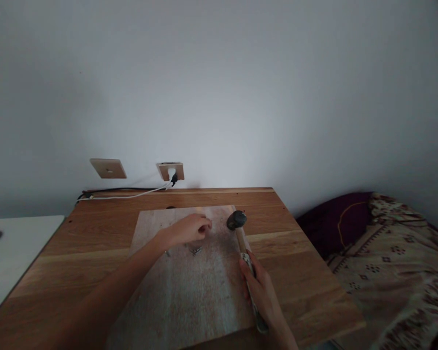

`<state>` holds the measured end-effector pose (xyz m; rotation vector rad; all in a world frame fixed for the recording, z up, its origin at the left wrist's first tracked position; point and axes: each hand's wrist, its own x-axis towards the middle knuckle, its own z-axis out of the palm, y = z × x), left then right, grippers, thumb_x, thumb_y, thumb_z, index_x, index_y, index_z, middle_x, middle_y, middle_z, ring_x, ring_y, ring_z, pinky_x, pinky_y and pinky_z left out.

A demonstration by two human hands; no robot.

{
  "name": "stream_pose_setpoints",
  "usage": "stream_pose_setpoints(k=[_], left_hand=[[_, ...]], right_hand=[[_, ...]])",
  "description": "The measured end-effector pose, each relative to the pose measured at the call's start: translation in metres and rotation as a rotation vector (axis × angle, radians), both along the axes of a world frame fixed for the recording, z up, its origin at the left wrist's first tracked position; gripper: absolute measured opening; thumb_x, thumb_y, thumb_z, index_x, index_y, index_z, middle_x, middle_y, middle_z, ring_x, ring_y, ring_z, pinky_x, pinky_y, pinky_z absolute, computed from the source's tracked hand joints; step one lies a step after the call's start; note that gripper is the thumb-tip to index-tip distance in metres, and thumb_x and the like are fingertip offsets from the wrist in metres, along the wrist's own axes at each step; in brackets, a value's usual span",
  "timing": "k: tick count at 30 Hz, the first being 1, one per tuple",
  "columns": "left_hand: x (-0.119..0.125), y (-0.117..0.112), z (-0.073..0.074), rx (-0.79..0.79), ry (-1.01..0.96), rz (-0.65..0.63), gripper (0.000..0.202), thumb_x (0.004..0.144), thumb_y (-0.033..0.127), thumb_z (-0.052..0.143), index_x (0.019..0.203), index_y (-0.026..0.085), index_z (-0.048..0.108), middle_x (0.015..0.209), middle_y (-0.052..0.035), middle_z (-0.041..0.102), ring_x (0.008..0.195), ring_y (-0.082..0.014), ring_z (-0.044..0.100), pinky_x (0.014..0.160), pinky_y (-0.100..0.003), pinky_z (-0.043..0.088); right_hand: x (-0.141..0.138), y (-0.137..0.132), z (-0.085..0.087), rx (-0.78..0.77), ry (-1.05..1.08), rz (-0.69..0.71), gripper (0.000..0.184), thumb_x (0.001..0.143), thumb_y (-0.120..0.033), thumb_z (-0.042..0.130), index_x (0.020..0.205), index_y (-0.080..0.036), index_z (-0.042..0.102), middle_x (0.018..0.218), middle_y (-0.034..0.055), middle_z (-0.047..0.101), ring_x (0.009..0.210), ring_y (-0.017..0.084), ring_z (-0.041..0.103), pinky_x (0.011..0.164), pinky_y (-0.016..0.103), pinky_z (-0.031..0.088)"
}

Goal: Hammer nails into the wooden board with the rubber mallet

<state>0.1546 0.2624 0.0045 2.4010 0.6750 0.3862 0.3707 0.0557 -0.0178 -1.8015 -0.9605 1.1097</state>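
Observation:
My right hand (262, 287) grips the wooden handle of a hammer (241, 236), whose dark head rests low over the far right part of a pale wooden board (190, 291). My left hand (190, 228) reaches across the board with fingers curled and pinched together near its far edge, left of the hammer head. What the fingertips hold is too small to see. A few small metal nails (194, 250) lie on the board just below that hand.
The board lies on a brown wooden table (95, 233) against a white wall. Two wall sockets, one (171, 171) with plugs and cables (124, 195), sit behind it. A white surface (14, 248) is at left, a patterned bedspread (394, 262) at right.

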Motion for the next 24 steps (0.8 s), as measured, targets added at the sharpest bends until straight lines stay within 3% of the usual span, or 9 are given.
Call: stream_pose_setpoints(k=[3,7,12,20,24], left_hand=[[0.011,0.012,-0.010,-0.048,-0.142,0.123,0.020,0.087,0.008,0.063,0.096,0.019,0.077,0.095,-0.0060,0.078,0.088,-0.0203,0.071,0.083,-0.029,0.051],[0.024,0.021,-0.021,-0.074,-0.183,0.222,0.016,0.091,0.011,0.065,0.097,0.019,0.078,0.098,-0.0060,0.080,0.093,-0.0216,0.073,0.090,-0.032,0.053],[0.019,0.021,-0.023,0.014,-0.130,0.174,0.020,0.090,0.008,0.065,0.100,0.019,0.079,0.101,-0.0070,0.079,0.094,-0.0213,0.072,0.090,-0.032,0.053],[0.018,0.022,-0.011,0.309,0.020,-0.009,0.018,0.095,0.010,0.063,0.096,0.019,0.078,0.105,-0.0099,0.077,0.106,-0.0253,0.070,0.098,-0.037,0.053],[0.026,0.021,-0.015,0.227,-0.031,-0.004,0.020,0.093,0.007,0.063,0.098,0.018,0.079,0.104,-0.0097,0.079,0.104,-0.0249,0.072,0.097,-0.037,0.054]], right_hand=[[0.000,0.001,0.000,0.008,0.005,0.005,0.066,0.092,-0.076,0.055,0.125,-0.020,0.064,0.051,-0.0089,0.046,0.037,0.014,0.046,0.033,0.022,0.038],[-0.001,0.001,0.002,0.012,-0.016,0.009,0.062,0.094,-0.073,0.053,0.123,-0.019,0.064,0.052,-0.0091,0.046,0.037,0.014,0.046,0.034,0.021,0.038],[-0.001,0.001,0.002,0.009,-0.006,0.000,0.059,0.096,-0.070,0.053,0.123,-0.019,0.063,0.051,-0.0096,0.045,0.037,0.013,0.046,0.034,0.021,0.037],[0.002,0.000,-0.006,0.007,-0.013,-0.001,0.062,0.095,-0.072,0.053,0.126,-0.020,0.063,0.054,-0.0091,0.048,0.037,0.013,0.046,0.034,0.021,0.038],[0.002,0.001,-0.004,0.014,-0.023,0.000,0.065,0.093,-0.075,0.054,0.124,-0.019,0.065,0.052,-0.0085,0.047,0.037,0.014,0.047,0.034,0.022,0.037]])
